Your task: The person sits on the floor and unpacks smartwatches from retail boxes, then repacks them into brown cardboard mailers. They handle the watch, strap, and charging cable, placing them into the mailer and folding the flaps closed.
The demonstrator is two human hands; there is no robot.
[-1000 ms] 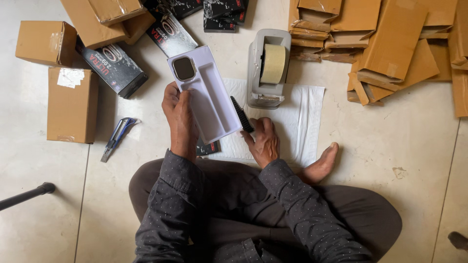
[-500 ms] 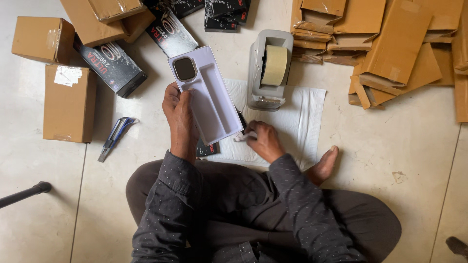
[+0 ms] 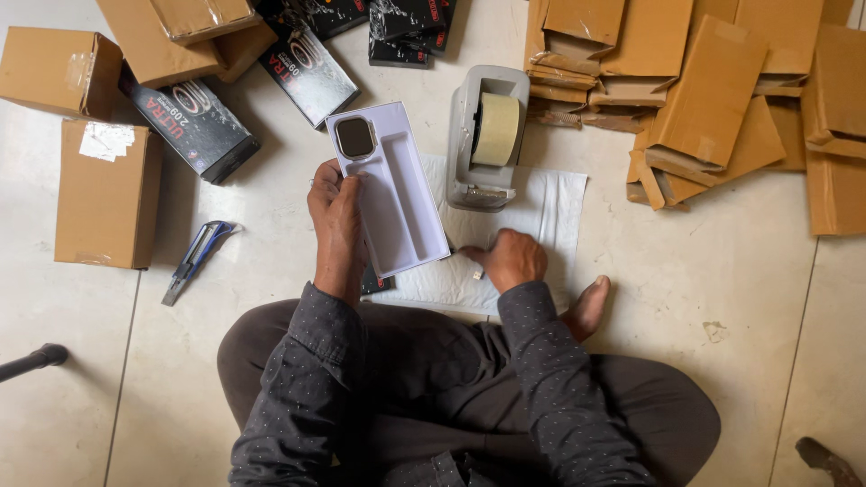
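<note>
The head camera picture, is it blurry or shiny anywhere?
Head view: mostly sharp, with soft even light; faint shadows lie beside the tape dispenser and cardboard boxes. The black boxes show slight glare. The right hand looks a little smeared; the left hand on the white tray is crisp.

Your right hand [image 3: 511,258] was curled over something small and pale on the white padded sheet [image 3: 559,203] — too little showed to tell what it was. Your left hand [image 3: 337,209] covered the near left edge of the white tray [image 3: 397,194], and a dark object under that tray showed only a corner. The cardboard boxes [image 3: 722,81] ran off the top and right edges — a dark rod [image 3: 32,361] was cut off at the left.
</note>
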